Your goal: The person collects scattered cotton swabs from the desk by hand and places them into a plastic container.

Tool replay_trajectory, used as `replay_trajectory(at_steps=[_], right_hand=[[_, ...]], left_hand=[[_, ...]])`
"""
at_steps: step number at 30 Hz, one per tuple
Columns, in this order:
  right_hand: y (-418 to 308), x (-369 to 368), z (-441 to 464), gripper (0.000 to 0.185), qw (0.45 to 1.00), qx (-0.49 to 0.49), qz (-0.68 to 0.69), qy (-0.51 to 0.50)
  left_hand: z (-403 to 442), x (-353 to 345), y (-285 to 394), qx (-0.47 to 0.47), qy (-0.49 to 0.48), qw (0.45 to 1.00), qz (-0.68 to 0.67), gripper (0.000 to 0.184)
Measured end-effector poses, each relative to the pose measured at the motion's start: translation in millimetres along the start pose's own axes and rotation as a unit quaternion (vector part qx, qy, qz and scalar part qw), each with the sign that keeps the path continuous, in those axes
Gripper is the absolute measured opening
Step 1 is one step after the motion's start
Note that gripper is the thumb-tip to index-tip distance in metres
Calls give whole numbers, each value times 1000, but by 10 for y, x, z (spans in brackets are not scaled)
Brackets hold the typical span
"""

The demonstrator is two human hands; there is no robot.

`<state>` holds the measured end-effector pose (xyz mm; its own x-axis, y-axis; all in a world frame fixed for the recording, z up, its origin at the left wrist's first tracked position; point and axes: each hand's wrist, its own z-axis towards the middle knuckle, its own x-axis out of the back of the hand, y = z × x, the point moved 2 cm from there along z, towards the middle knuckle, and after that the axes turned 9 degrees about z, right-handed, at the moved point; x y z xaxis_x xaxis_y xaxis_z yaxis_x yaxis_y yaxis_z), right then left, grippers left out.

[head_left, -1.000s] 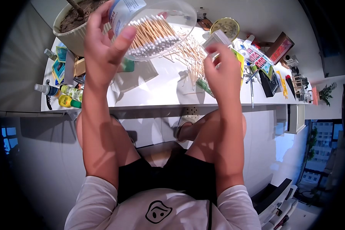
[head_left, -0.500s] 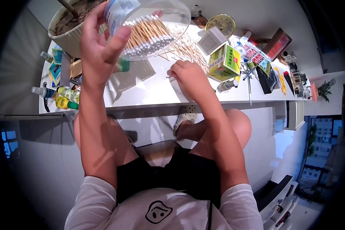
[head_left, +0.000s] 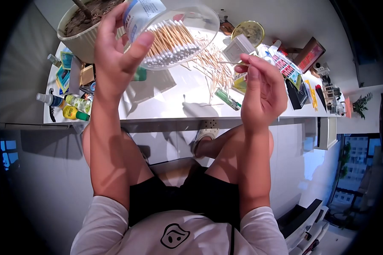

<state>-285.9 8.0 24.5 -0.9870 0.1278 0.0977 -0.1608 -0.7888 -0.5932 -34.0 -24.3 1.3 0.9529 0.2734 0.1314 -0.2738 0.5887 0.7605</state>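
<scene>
Container (head_left: 208,32), clear, tilted with mouth facing right, holds cotton swabs (head_left: 170,44), white tips toward the opening; left hand (head_left: 119,51) fingers wrap its labelled side, above table (head_left: 153,95). Right hand (head_left: 264,87) pinches single swab (head_left: 230,63) between narrowed fingertips. Loose swabs (head_left: 215,66) pile beyond, right of container. Pot (head_left: 78,40) far left holds soil.

Cannot make out any full word or number. On the blue-and-white label (head_left: 141,16) of the clear container (head_left: 209,26), see large letters and small print, too blurred to read. On the yellow bottle (head_left: 73,113) and the gold-rimmed dial (head_left: 247,34), find only tiny, illegible marks. On the white shirt (head_left: 149,231), see a black-outlined, face-like sign (head_left: 175,236).
</scene>
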Motion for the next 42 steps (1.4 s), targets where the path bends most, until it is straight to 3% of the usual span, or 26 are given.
replay_trajectory(at_steps=[1,5,11,17,23,36,39,42], right_hand=[[-36,0,13,19,996,80,-31,-4],[-108,-115,23,22,987,144,-65,4],[17,-258,52,18,988,98,-119,20],[104,-344,25,15,970,99,-219,-43],[126,-382,26,15,962,147,-227,-42],[75,-388,31,22,958,138,-233,-93],[42,-315,32,27,970,139,-190,-57],[19,-136,36,27,986,48,-159,19]], left_hand=[[-3,-2,8,0,0,1000,1,73],[-13,-69,52,6,-12,1000,18,79],[-50,-129,82,4,-19,999,46,87],[-75,-160,77,11,-19,999,28,89],[-59,-143,91,5,-24,999,23,89],[-47,-129,94,18,-20,1000,13,86],[-40,-126,104,11,-16,1000,8,84],[-19,-71,73,-6,-23,999,24,84]])
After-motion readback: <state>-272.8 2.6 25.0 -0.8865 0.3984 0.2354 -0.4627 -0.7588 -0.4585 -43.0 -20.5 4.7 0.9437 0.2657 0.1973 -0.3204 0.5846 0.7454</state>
